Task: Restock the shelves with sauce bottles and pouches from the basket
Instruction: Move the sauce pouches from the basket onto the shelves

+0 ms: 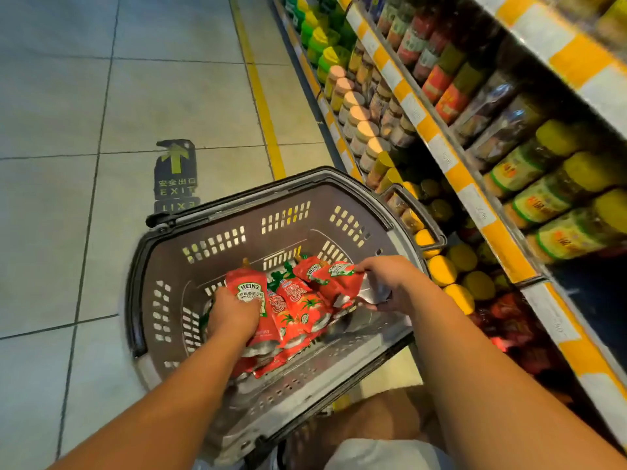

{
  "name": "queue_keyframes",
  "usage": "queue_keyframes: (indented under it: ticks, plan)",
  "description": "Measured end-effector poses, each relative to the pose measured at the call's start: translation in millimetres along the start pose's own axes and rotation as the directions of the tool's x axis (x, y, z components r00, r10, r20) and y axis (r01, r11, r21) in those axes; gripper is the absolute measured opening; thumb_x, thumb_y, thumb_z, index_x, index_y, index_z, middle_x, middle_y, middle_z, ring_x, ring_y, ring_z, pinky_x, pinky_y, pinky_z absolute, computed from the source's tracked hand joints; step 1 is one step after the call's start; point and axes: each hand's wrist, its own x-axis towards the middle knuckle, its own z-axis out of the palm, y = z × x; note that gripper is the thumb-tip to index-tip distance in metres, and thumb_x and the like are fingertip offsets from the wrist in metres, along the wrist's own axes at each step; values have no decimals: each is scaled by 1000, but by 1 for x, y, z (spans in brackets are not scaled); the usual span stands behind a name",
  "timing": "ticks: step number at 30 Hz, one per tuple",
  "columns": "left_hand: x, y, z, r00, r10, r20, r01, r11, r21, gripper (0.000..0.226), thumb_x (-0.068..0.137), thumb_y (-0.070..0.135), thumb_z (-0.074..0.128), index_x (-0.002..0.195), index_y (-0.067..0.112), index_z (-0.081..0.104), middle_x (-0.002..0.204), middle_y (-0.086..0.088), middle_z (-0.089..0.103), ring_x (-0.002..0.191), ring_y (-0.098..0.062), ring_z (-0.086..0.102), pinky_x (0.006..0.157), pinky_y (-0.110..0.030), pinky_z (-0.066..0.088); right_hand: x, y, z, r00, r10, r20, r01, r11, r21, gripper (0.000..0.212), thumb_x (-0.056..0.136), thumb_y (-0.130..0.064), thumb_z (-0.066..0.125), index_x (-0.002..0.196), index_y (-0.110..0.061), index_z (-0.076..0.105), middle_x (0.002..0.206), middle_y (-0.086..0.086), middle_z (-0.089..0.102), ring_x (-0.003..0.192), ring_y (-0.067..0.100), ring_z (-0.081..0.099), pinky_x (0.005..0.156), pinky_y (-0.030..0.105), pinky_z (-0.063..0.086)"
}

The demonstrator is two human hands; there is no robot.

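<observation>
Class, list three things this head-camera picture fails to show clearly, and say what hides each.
1. Pouches beneath the left hand: covered by hand and upper pouches.
2. Shelf price tags: blurred, unreadable.
3. Basket near wall: partly hidden by forearms.

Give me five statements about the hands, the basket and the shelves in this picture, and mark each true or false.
1. Both hands are inside the basket. True.
2. The left hand grips a red Heinz pouch. True.
3. The right hand holds a glass jar. False: it holds a red pouch.
4. The basket is empty. False: several red pouches lie in it.
5. The shelves stand on the person's right. True.
</observation>
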Motion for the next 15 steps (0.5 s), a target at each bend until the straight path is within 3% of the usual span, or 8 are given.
queue_keyframes:
  ticks: [4,7,9,12,15]
  plan:
    - [-31,20,-10,987,132,93,-101,955,-278,38,87,22,82,114,20,55,106,-7,70,84,-25,68,66,-35,53,-46,-5,-30,992,-112,-60,120,978,168,27,85,-24,80,104,-6,72,100,18,77,83,36,74,59,45,60]
    - [-58,43,-25,969,187,161,-101,896,-432,38,87,18,82,113,20,53,102,-7,70,76,-22,72,50,-27,52,-82,3,-57,971,-216,-98,235,935,268,36,88,-31,80,112,-6,71,104,20,76,87,38,74,70,52,63]
    - [-79,60,-34,945,238,224,-91,850,-519,41,86,12,81,117,18,55,102,-8,71,71,-23,74,45,-26,54,-108,15,-79,954,-263,-144,297,898,325,39,87,-35,80,112,-7,70,102,18,77,87,37,75,71,50,62]
    - [-115,85,-41,895,331,300,-81,781,-619,47,84,3,79,122,19,57,106,-12,73,73,-27,77,52,-34,59,-147,44,-111,921,-315,-229,383,834,398,34,81,-34,82,102,-10,70,91,16,73,75,31,68,64,42,54]
    - [-156,110,-41,816,433,384,-64,726,-685,51,83,-4,74,128,15,60,110,-18,75,86,-37,77,68,-45,62,-180,85,-138,891,-339,-303,453,718,528,10,82,-13,78,83,-14,68,75,13,68,61,24,66,55,34,52]
